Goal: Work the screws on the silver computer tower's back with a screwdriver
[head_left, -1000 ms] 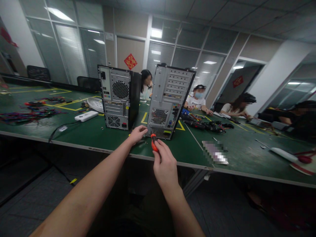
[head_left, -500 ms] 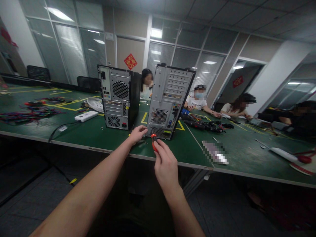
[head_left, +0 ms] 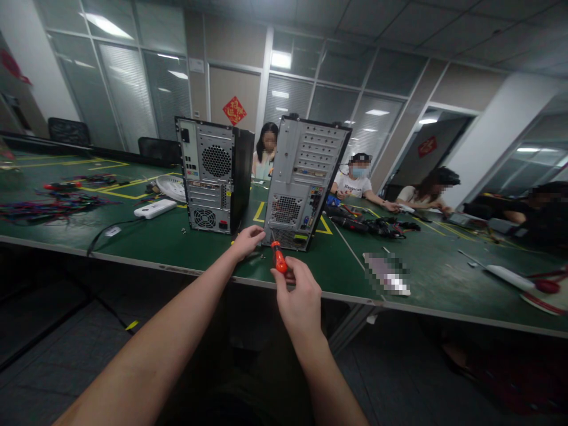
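My right hand (head_left: 298, 296) is closed around the red handle of a screwdriver (head_left: 279, 259), whose tip points up at the lower rear corner of a silver computer case (head_left: 306, 177) standing on the green table (head_left: 177, 242). My left hand (head_left: 247, 241) reaches to the table just left of that case's bottom corner, fingers curled near the screwdriver tip; what they pinch is too small to see. A second computer case (head_left: 213, 174) with black sides stands to the left.
A white power strip (head_left: 155, 208), a black cable (head_left: 104, 232) and coloured wire bundles (head_left: 57, 204) lie at the left. Black cables and tools (head_left: 377, 225) lie right of the cases. Several people sit at the far side. The table edge runs below my hands.
My right hand has shifted its grip lower on the screwdriver handle, showing more red. My left hand has stayed put. A person behind the cases has sat up.
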`<state>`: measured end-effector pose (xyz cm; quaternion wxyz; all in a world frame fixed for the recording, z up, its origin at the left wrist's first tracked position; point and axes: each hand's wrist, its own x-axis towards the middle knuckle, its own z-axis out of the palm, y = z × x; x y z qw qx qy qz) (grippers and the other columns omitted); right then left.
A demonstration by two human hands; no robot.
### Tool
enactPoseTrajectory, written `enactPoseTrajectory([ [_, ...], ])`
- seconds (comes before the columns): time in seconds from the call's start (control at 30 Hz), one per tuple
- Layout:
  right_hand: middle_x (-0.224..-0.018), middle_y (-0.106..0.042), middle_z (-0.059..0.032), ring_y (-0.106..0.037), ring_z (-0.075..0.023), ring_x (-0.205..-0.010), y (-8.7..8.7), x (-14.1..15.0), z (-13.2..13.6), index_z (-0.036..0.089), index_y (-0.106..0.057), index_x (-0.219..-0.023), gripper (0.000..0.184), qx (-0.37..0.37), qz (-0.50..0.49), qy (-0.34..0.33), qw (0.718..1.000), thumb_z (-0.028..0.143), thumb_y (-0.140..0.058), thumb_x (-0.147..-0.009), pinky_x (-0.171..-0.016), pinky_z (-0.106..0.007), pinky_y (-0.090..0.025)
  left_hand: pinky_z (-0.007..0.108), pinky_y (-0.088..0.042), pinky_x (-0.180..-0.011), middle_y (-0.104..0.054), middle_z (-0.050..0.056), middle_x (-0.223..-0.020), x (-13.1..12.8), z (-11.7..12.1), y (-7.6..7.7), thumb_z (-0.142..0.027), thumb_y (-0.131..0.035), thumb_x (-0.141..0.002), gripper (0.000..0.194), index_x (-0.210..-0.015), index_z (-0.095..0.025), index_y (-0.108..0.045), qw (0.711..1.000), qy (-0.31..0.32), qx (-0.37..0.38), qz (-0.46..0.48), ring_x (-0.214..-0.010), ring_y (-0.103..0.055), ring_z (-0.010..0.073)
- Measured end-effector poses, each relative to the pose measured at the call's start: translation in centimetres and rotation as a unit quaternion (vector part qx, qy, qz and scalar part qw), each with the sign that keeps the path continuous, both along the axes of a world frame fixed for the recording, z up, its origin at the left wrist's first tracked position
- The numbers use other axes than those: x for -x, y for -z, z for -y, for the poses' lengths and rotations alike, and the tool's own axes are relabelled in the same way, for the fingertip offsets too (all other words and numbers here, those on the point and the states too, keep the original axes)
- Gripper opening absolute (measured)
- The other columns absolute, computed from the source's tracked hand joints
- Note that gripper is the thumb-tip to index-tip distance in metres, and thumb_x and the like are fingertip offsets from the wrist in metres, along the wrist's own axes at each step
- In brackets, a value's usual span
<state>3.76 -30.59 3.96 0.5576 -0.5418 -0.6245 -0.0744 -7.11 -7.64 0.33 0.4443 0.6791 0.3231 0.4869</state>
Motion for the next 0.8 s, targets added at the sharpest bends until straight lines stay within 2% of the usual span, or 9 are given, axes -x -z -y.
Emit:
enactPoseTrajectory([
  [0.07,-0.116,-0.072,-0.0128,-0.074,-0.0213,-0.095,0.01,-0.07,-0.02,0.017,-0.070,-0.118,0.022,-0.002,0.000,-0.001,1.000,0.022,-0.065,-0.096,-0.079,-0.031,-0.064,0.029,-0.050,-0.072,-0.070,0.004,-0.085,-0.02,-0.08,0.06,-0.049,-0.074,-0.078,0.035,-0.092,-0.017,-0.070,1.000,0.000,-0.003,0.002,-0.082,-0.062,0.0187],
  [0.23,-0.132,-0.069,-0.0129,-0.066,-0.0254,-0.120,-0.30,-0.35,0.18,0.019,-0.070,-0.128,0.034,0.000,0.084,0.001,0.996,0.011,-0.053,-0.100,-0.104,-0.042,-0.056,0.029,-0.050,-0.073,-0.071,0.004,-0.085,-0.04,-0.31,0.18,-0.049,-0.075,-0.076,0.036,-0.092,-0.017,-0.070,1.000,0.002,0.006,0.005,-0.081,-0.062,0.0186],
  [0.4,-0.138,-0.067,-0.0111,-0.065,-0.0262,-0.116,-0.38,-0.40,0.31,0.020,-0.069,-0.131,0.044,0.015,0.142,-0.003,0.990,0.004,-0.044,-0.099,-0.101,-0.044,-0.056,0.029,-0.049,-0.071,-0.069,0.004,-0.085,-0.11,-0.51,0.35,-0.048,-0.074,-0.077,0.035,-0.093,-0.017,-0.070,1.000,0.010,0.005,0.011,-0.079,-0.060,0.0180],
  [0.53,-0.132,-0.069,-0.0132,-0.065,-0.0258,-0.122,-0.20,-0.22,0.18,0.019,-0.069,-0.128,0.036,0.007,0.088,0.001,0.996,0.009,-0.053,-0.098,-0.105,-0.042,-0.055,0.030,-0.048,-0.072,-0.069,0.004,-0.084,-0.09,-0.50,0.36,-0.047,-0.072,-0.078,0.034,-0.093,-0.017,-0.069,1.000,0.009,0.003,0.008,-0.079,-0.060,0.0177],
  [0.6,-0.124,-0.071,-0.0133,-0.069,-0.0258,-0.115,-0.11,-0.15,0.08,0.018,-0.069,-0.124,0.029,0.008,0.055,0.004,0.998,0.014,-0.061,-0.096,-0.100,-0.041,-0.058,0.030,-0.048,-0.073,-0.068,0.004,-0.084,-0.06,-0.42,0.30,-0.047,-0.073,-0.078,0.034,-0.093,-0.017,-0.069,1.000,0.010,0.003,0.008,-0.079,-0.060,0.0178],
  [0.7,-0.112,-0.072,-0.0115,-0.072,-0.0230,-0.096,0.00,-0.11,-0.03,0.018,-0.069,-0.116,0.021,0.012,0.015,-0.003,1.000,0.022,-0.068,-0.095,-0.084,-0.035,-0.062,0.030,-0.048,-0.073,-0.069,0.003,-0.084,-0.05,-0.29,0.20,-0.047,-0.073,-0.078,0.033,-0.092,-0.017,-0.069,1.000,0.011,0.001,0.007,-0.078,-0.060,0.0178],
  [0.8,-0.109,-0.071,-0.0104,-0.072,-0.0200,-0.087,0.01,-0.10,-0.01,0.018,-0.069,-0.114,0.019,0.011,-0.004,-0.014,1.000,0.024,-0.068,-0.095,-0.075,-0.030,-0.062,0.029,-0.048,-0.072,-0.068,0.003,-0.083,-0.08,-0.22,0.17,-0.047,-0.073,-0.078,0.033,-0.091,-0.017,-0.069,1.000,0.008,0.000,0.006,-0.078,-0.059,0.0175],
])
